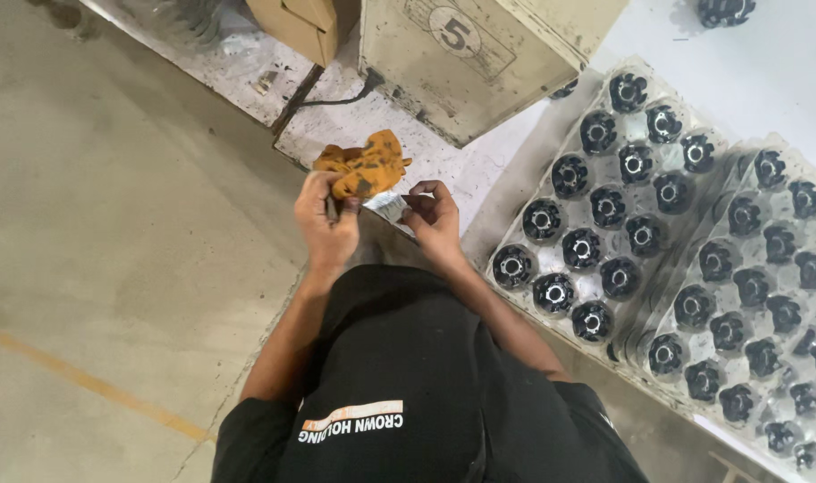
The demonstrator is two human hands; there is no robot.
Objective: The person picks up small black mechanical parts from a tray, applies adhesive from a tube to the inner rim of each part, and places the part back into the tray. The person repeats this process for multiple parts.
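Holding: a small shiny silver metal part (387,205) is pinched between the two hands, above the edge of the counter (443,161).
Left hand: the left hand (327,219) is closed, its fingers clamping a crumpled orange cloth with dark stains (363,163) against the left end of the metal part.
Right hand: the right hand (433,217) is curled, thumb and fingertips gripping the right end of the same metal part.
Cloth: it bunches up above the left hand and overlaps the part.
Trays: a clear plastic tray with rows of pockets (515,192) lies on the counter to the right of the hands, each pocket filled with a round black part with a bright metal centre (582,248); a second clear tray of the same kind (748,268) sits just beside it, further right.
Box: a dirty grey metal box (461,54) stands on the counter beyond the hands, near the cloth.
Floor: grey concrete floor (113,224) with a yellow line (95,385) lies to the left.
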